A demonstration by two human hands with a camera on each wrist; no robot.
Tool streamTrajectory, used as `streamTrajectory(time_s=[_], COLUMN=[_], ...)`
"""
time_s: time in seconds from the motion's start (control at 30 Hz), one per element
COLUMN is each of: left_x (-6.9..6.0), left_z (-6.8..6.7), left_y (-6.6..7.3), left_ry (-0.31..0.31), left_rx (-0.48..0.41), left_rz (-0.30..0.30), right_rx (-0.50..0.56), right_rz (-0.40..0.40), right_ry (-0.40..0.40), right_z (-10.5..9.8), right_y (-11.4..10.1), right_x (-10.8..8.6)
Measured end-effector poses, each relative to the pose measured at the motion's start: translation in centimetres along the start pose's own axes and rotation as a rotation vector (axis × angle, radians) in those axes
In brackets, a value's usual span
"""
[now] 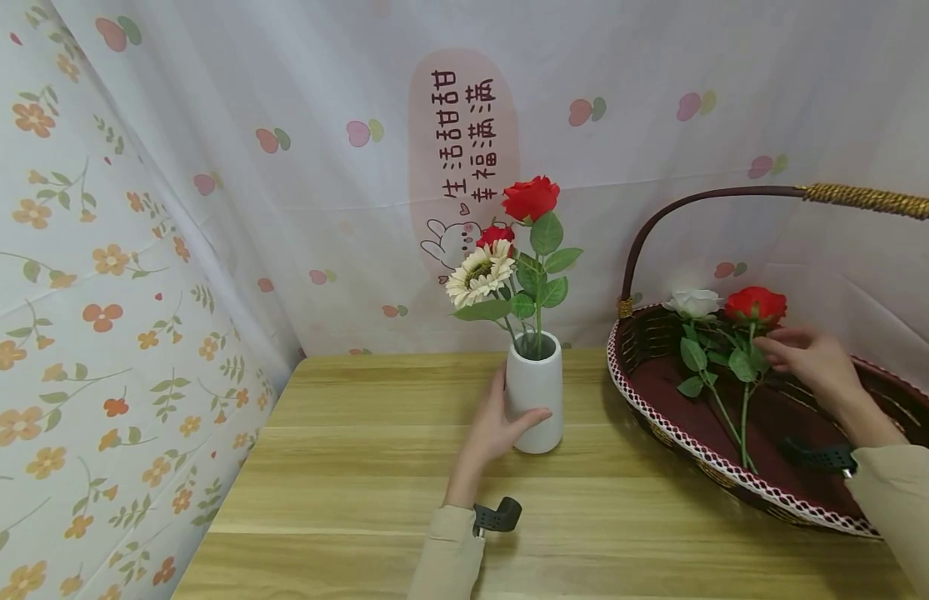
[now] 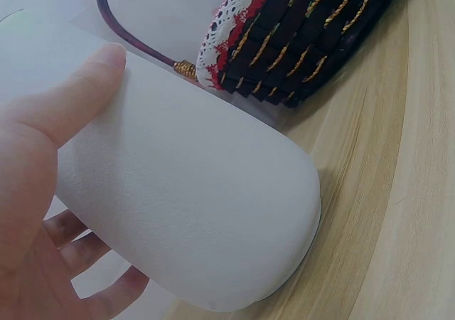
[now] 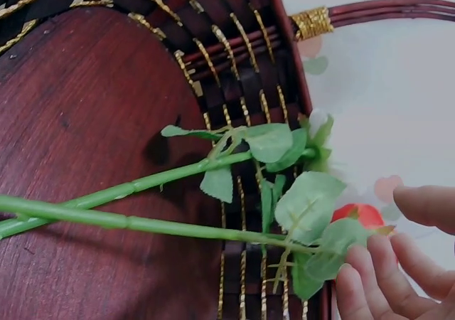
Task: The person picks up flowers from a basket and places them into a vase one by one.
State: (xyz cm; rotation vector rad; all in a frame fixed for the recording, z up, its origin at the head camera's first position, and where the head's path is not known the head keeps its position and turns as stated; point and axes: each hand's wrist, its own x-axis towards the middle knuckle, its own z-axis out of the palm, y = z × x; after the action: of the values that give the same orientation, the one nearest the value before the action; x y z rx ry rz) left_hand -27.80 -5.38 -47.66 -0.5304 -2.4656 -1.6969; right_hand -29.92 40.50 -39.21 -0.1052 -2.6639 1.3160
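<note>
My left hand holds the white vase, thumb across its front and fingers round the far side. The vase stands upright on the wooden table, with two red roses and a cream daisy-like flower in it. Over the basket, my right hand is beside a red rose. In the right wrist view its fingertips are at the rose's leaves, the thumb held apart. A white rose lies alongside, the two green stems crossing inside the basket.
The basket has a lace-trimmed rim and a tall arched handle wound with gold cord. Behind the wooden table hangs a printed white curtain. Another curtain with orange flowers hangs at the left.
</note>
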Motion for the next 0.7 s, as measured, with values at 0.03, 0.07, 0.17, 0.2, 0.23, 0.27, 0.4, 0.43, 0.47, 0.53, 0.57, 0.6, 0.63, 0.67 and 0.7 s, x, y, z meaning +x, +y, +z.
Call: streamTrajectory(time_s=[0.03, 0.07, 0.17, 0.2, 0.23, 0.27, 0.4, 0.43, 0.47, 0.53, 0.57, 0.6, 0.63, 0.67, 0.7], left_x=[0.0, 0.0, 0.0, 0.0, 0.0, 0.0, 0.0, 0.0, 0.0, 0.0, 0.0, 0.0, 0.0, 0.0, 0.0], left_z=[0.0, 0.0, 0.0, 0.0, 0.0, 0.0, 0.0, 0.0, 0.0, 0.0, 0.0, 0.0, 0.0, 0.0, 0.0], left_y=[0.0, 0.0, -0.1, -0.1, -0.1, -0.1, -0.1, -0.1, -0.1, -0.1, -0.1, -0.1, -0.1, 0.0, 0.0], left_ry=[0.0, 0.0, 0.001, 0.002, 0.002, 0.003, 0.007, 0.006, 0.006, 0.005, 0.004, 0.003, 0.002, 0.001, 0.001], left_rx=[0.001, 0.002, 0.007, 0.009, 0.01, 0.011, 0.014, 0.014, 0.014, 0.013, 0.012, 0.01, 0.009, 0.009, 0.008], left_rz=[-0.001, 0.0, 0.0, 0.0, 0.0, 0.001, 0.001, 0.001, -0.001, -0.004, -0.006, -0.007, -0.007, -0.009, -0.01], right_rx=[-0.01, -0.021, -0.067, -0.085, -0.098, -0.108, -0.123, -0.116, -0.113, -0.1, -0.094, -0.088, -0.084, -0.082, -0.083], right_rz=[0.005, 0.009, 0.03, 0.039, 0.05, 0.064, 0.111, 0.119, 0.123, 0.128, 0.131, 0.135, 0.139, 0.144, 0.149], right_ry=[0.004, 0.008, 0.016, 0.017, 0.018, 0.019, 0.013, 0.008, 0.005, -0.006, -0.011, -0.016, -0.022, -0.028, -0.036], right_z=[0.0, 0.0, 0.0, 0.1, 0.1, 0.1, 0.2, 0.3, 0.3, 0.4, 0.4, 0.5, 0.5, 0.5, 0.6], right_y=[0.1, 0.3, 0.5, 0.6, 0.7, 0.7, 1.0, 1.0, 1.1, 1.3, 1.4, 1.5, 1.7, 1.8, 1.9], right_x=[-0.1, -0.1, -0.3, -0.3, -0.4, -0.4, -0.4, -0.4, -0.4, -0.4, -0.4, -0.4, -0.5, -0.5, -0.5])
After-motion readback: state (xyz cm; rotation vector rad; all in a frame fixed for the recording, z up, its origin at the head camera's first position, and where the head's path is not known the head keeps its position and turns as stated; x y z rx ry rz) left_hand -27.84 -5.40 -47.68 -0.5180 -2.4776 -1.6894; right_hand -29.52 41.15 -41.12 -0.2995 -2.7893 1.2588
